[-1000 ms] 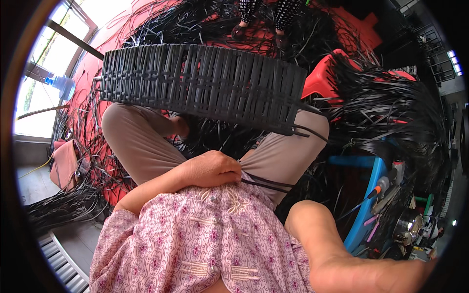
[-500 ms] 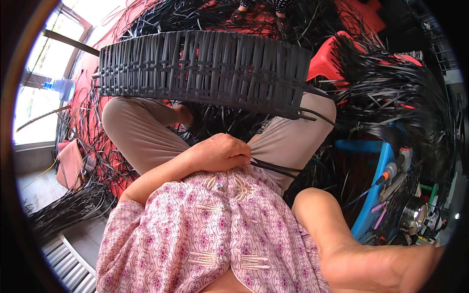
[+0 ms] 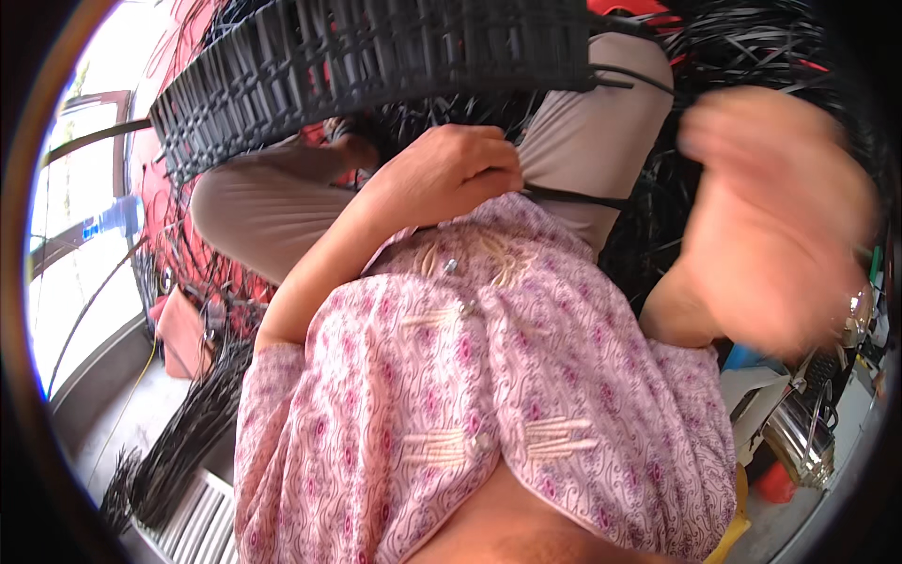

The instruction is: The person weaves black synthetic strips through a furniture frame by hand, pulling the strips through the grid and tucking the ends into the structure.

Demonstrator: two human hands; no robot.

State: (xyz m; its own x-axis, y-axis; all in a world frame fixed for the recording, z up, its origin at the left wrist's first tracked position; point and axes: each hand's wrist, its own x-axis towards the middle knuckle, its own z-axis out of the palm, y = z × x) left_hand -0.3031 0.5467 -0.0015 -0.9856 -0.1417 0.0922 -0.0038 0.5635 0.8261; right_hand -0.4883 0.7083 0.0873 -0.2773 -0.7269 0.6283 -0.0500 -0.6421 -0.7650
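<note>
My left hand [image 3: 456, 169] is closed in front of my belly, its fingers curled in. From it a flat black strip [image 3: 578, 196] runs out to the right, over my right thigh. My right hand [image 3: 780, 216] is raised close to the camera at the right, smeared by motion, so its fingers cannot be made out. A black woven panel [image 3: 376, 61] of upright strips crossed by bands lies over my bent knees. Its upper part is cut off by the picture's edge, and loose strip ends stick out at its right.
Heaps of loose black strips [image 3: 752, 42] cover the floor at the far right. A black bundle [image 3: 202, 423], a pink bag [image 3: 183, 334], a clear blue bottle [image 3: 115, 216] and a white slatted thing [image 3: 193, 522] are at the left. A shiny metal pot [image 3: 799, 437] stands at the right.
My right hand has swung up from the lower right. The view has tilted, so the panel and my left hand sit higher in it. My left hand still grips the strip.
</note>
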